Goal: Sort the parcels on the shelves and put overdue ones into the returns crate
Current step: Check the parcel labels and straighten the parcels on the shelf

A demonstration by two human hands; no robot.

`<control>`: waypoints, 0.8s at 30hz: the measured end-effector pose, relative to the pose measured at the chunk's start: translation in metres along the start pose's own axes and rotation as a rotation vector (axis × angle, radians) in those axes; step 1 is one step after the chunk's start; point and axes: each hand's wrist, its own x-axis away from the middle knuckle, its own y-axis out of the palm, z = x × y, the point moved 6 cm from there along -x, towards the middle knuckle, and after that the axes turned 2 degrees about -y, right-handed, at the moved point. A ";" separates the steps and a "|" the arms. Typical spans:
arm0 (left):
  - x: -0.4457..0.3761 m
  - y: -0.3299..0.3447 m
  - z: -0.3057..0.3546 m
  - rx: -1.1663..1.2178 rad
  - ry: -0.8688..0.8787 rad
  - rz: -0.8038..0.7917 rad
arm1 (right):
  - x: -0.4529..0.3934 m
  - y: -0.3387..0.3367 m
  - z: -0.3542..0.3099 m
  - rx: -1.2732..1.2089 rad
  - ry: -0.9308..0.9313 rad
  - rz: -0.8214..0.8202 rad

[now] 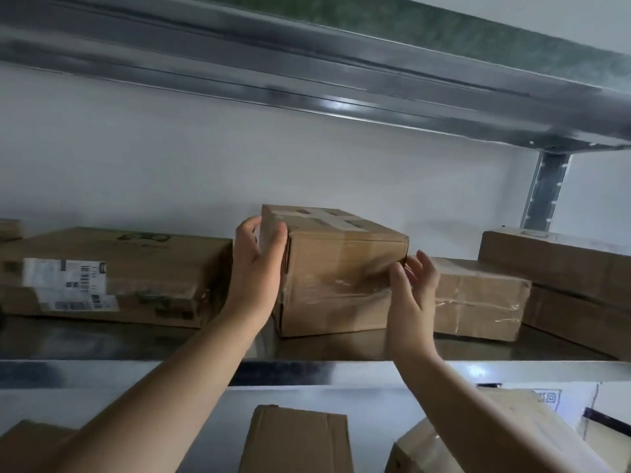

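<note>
A brown cardboard parcel (341, 271), box-shaped and wrapped with shiny tape, is sitting on the metal shelf (102, 339) at the frame's centre. The left hand (256, 268) is grasping its left corner; the right hand (411, 295), fingers relaxed, is touching its right edge.

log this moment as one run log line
left hand: grips middle box | right hand: open at box | box: on shelf
</note>
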 end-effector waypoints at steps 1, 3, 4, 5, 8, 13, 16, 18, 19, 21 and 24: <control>-0.002 0.003 -0.003 0.057 -0.074 0.040 | 0.000 0.001 -0.001 -0.009 0.019 -0.032; -0.004 0.005 -0.015 0.100 -0.213 0.115 | -0.003 0.002 0.000 -0.019 0.054 -0.072; -0.004 0.005 -0.025 0.106 -0.272 0.127 | -0.004 0.004 0.000 -0.021 0.070 -0.089; -0.003 0.005 -0.034 0.089 -0.312 0.111 | -0.005 0.007 0.000 -0.019 0.084 -0.104; 0.002 0.005 -0.059 0.044 -0.411 0.001 | -0.007 0.016 -0.002 -0.023 0.084 -0.134; 0.008 0.010 -0.072 0.142 -0.512 -0.145 | 0.002 0.019 0.000 0.027 -0.007 -0.088; 0.007 0.009 -0.081 0.152 -0.536 -0.192 | 0.003 0.019 -0.002 0.089 -0.056 -0.084; 0.004 0.008 -0.078 0.151 -0.501 -0.199 | 0.001 0.021 -0.006 0.147 -0.084 -0.101; 0.004 0.007 -0.074 0.155 -0.493 -0.192 | 0.000 0.022 -0.007 0.166 -0.091 -0.112; 0.004 0.006 -0.070 0.190 -0.517 -0.155 | 0.000 0.026 -0.008 0.196 -0.095 -0.148; 0.001 0.006 -0.076 0.239 -0.550 -0.143 | 0.000 0.028 -0.010 0.212 -0.081 -0.187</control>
